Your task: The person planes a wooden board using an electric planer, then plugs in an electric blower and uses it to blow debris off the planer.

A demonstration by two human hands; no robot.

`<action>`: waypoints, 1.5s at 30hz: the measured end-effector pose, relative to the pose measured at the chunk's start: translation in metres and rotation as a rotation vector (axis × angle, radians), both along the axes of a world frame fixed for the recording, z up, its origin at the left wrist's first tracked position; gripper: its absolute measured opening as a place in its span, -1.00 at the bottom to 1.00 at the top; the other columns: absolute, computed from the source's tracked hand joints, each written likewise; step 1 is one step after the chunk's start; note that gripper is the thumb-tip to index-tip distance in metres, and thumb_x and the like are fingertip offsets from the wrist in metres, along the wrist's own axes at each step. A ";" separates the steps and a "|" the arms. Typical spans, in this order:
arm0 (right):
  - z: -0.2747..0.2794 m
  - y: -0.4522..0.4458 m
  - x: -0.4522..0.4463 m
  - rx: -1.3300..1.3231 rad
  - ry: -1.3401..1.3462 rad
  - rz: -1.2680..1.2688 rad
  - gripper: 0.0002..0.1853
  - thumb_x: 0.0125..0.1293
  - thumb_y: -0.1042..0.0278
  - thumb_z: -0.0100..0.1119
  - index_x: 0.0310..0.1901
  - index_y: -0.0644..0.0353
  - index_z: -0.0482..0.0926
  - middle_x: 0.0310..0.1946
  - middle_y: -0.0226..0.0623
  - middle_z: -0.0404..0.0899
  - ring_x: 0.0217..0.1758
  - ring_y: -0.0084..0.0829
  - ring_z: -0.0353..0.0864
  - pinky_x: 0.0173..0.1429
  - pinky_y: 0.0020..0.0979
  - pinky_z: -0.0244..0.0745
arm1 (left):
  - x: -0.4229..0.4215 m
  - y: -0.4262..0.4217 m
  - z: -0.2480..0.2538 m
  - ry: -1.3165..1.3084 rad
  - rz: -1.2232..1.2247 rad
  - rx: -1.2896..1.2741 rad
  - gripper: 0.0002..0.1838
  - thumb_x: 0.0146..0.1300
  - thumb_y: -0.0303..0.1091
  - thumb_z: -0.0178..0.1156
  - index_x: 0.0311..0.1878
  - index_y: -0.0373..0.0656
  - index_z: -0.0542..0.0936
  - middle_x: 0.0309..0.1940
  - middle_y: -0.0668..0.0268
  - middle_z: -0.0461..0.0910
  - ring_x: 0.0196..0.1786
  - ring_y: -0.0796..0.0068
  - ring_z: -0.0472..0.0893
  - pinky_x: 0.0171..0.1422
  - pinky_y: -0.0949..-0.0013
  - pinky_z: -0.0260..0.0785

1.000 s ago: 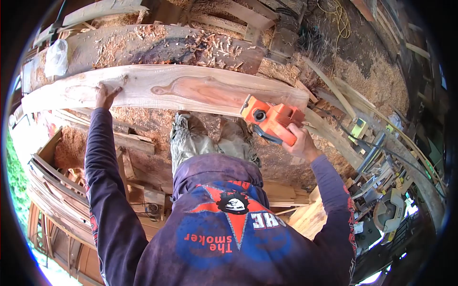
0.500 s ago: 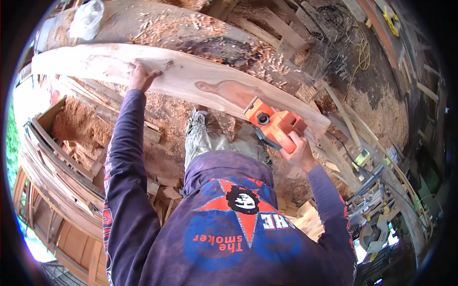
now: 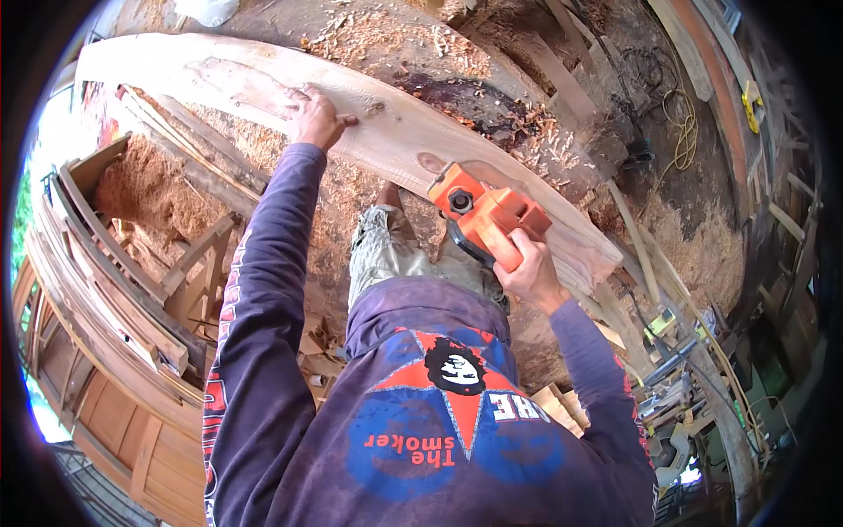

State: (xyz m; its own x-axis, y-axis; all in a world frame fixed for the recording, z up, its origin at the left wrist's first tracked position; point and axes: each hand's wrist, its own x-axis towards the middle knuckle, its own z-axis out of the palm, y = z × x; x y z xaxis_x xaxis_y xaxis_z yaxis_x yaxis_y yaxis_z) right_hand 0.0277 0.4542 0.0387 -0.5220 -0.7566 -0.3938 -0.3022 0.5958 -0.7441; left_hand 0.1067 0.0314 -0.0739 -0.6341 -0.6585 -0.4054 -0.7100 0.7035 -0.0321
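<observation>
"Around your right grip (image 3: 530,272), what is there?"

"I have it clenched about the handle of an orange power planer (image 3: 492,211). The tool reaches forward and left of that grip, over a long, pale wooden plank (image 3: 395,132). From my distant seat I cannot tell whether its base touches the wood."

"And the left grip (image 3: 316,119)?"

"Released: fingers spread, laid on the same plank, well to the left of the planer."

"What else is near?"

"Beyond both grips, past the plank, I see scattered shavings (image 3: 457,57). Left of the left grip and closer to the body, reddish sawdust (image 3: 156,186) is heaped. Far right of the right grip lies a yellow cord (image 3: 685,132)."
</observation>
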 end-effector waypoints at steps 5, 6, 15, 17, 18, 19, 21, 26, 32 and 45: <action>0.000 -0.036 0.009 -0.010 0.017 -0.001 -0.70 0.05 0.38 0.36 -0.23 0.19 0.44 -0.48 0.02 0.63 -0.33 0.15 0.68 -0.23 0.02 0.58 | 0.003 -0.001 -0.014 0.048 -0.032 -0.039 -0.18 0.05 0.14 0.52 -0.08 -0.63 0.61 -0.07 -0.52 0.57 0.25 -0.40 0.52 0.32 -0.09 0.38; -0.001 -0.043 0.010 -0.027 0.033 0.001 -0.70 0.05 0.38 0.36 -0.23 0.18 0.44 -0.48 0.02 0.63 -0.33 0.15 0.68 -0.23 0.02 0.58 | 0.006 -0.003 -0.016 0.034 -0.036 -0.030 -0.19 0.05 0.14 0.52 -0.10 -0.62 0.61 -0.06 -0.51 0.57 0.24 -0.38 0.54 0.31 -0.08 0.39; -0.008 -0.105 0.022 -0.051 0.059 0.020 -0.75 0.13 0.35 0.29 -0.27 0.20 0.40 -0.59 0.10 0.59 -0.42 0.17 0.67 -0.30 0.07 0.60 | 0.003 -0.045 0.019 0.150 -0.061 0.297 -0.76 0.35 -0.33 0.26 -0.12 -0.34 0.69 -0.18 -0.02 0.74 -0.15 0.13 0.74 -0.01 0.15 0.56; -0.007 -0.119 0.024 -0.041 0.048 0.026 -0.75 0.12 0.36 0.27 -0.27 0.22 0.41 -0.58 0.13 0.60 -0.41 0.17 0.68 -0.27 0.09 0.60 | 0.003 -0.056 0.024 0.155 -0.071 0.340 -0.72 0.39 -0.33 0.20 -0.05 -0.38 0.69 -0.15 -0.02 0.74 -0.16 0.14 0.74 -0.02 0.18 0.55; -0.009 -0.125 0.025 -0.044 0.047 0.034 -0.76 0.12 0.36 0.26 -0.27 0.23 0.41 -0.57 0.14 0.60 -0.40 0.18 0.68 -0.25 0.10 0.59 | 0.007 -0.067 0.017 0.197 -0.042 0.419 -0.65 0.40 -0.28 0.18 0.06 -0.38 0.65 -0.08 -0.04 0.73 -0.15 0.14 0.74 -0.04 0.20 0.54; -0.009 -0.132 0.026 -0.048 0.055 0.032 -0.76 0.12 0.36 0.26 -0.27 0.23 0.41 -0.57 0.14 0.60 -0.40 0.18 0.68 -0.25 0.10 0.59 | 0.009 -0.075 0.017 0.238 -0.014 0.495 -0.57 0.42 -0.24 0.17 0.18 -0.38 0.61 -0.01 -0.06 0.72 -0.15 0.15 0.74 -0.05 0.21 0.54; -0.006 -0.146 0.027 -0.002 0.018 0.015 -0.79 0.11 0.40 0.25 -0.29 0.21 0.42 -0.52 0.13 0.60 -0.35 0.22 0.66 -0.24 0.09 0.57 | 0.011 -0.086 0.023 0.293 0.073 0.616 -0.52 0.39 -0.19 0.22 0.19 -0.41 0.60 0.01 -0.10 0.71 -0.03 0.13 0.73 0.09 0.24 0.51; -0.006 -0.169 0.033 -0.084 0.071 -0.006 -0.80 0.12 0.38 0.24 -0.27 0.22 0.44 -0.53 0.17 0.60 -0.35 0.24 0.66 -0.22 0.13 0.57 | 0.023 -0.080 0.023 0.420 0.122 0.673 -0.30 0.40 -0.04 0.27 0.34 -0.49 0.44 0.21 -0.21 0.57 0.27 0.08 0.61 0.39 0.20 0.40; 0.027 -0.104 0.037 -0.160 0.106 -0.111 -0.78 0.15 0.35 0.29 -0.19 0.18 0.53 -0.47 0.02 0.65 -0.36 0.11 0.70 -0.25 0.04 0.62 | 0.046 0.073 0.090 0.705 0.025 0.436 -0.41 0.33 -0.09 0.35 0.31 -0.25 0.54 0.34 -0.15 0.44 0.39 -0.11 0.44 0.47 0.03 0.31; 0.083 0.233 0.075 0.231 0.131 -0.990 -0.80 0.20 0.47 0.25 -0.14 0.31 0.59 -0.45 -0.37 0.58 -0.52 -0.61 0.49 -0.44 -0.45 0.39 | 0.018 0.279 0.016 0.209 -0.672 0.395 -0.11 0.48 0.17 0.01 0.64 -0.14 -0.05 0.67 0.02 -0.22 0.67 -0.18 -0.23 0.67 -0.28 -0.37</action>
